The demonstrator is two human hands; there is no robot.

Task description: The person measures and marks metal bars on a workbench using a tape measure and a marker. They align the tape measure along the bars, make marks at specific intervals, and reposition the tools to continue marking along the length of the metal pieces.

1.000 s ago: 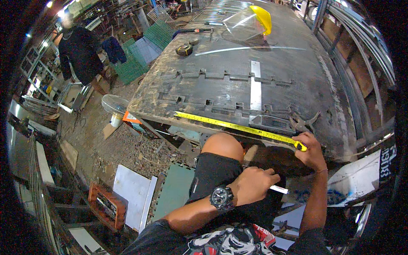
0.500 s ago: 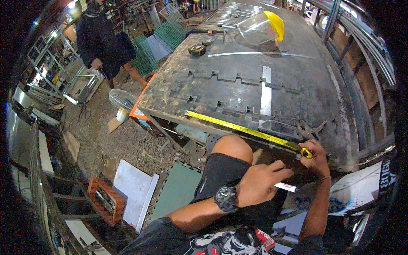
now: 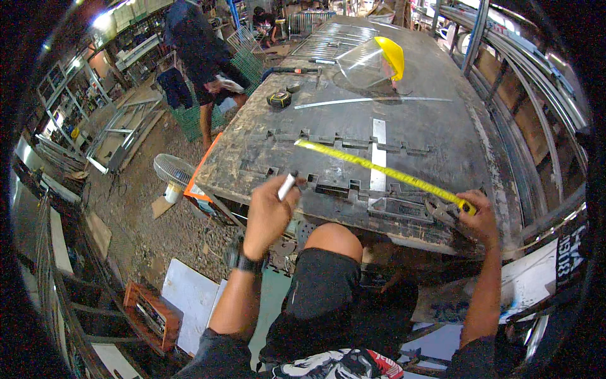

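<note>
My left hand (image 3: 268,213), with a black watch on its wrist, grips a white marker (image 3: 287,187) over the table's near left edge. At the near right, my right hand (image 3: 481,218) is wrapped round a yellow tape measure (image 3: 467,207). Its yellow blade (image 3: 385,168) runs out to the left across the table, passing over a flat metal strip (image 3: 379,151). Notched dark metal pieces (image 3: 334,187) lie beneath and in front of the blade. Beside my right hand are locking pliers (image 3: 440,211).
A face shield (image 3: 390,57) with a yellow top, a long thin metal strip (image 3: 353,101) and another tape measure (image 3: 278,99) rest farther back on the dark table (image 3: 240,148). Left of it stand a fan (image 3: 173,169) and another person (image 3: 196,50). Metal racks (image 3: 499,95) line the right side.
My left hand has moved left and up over the table with the marker. The tape's blade has shifted from the near edge farther onto the table. The other person has moved right.
</note>
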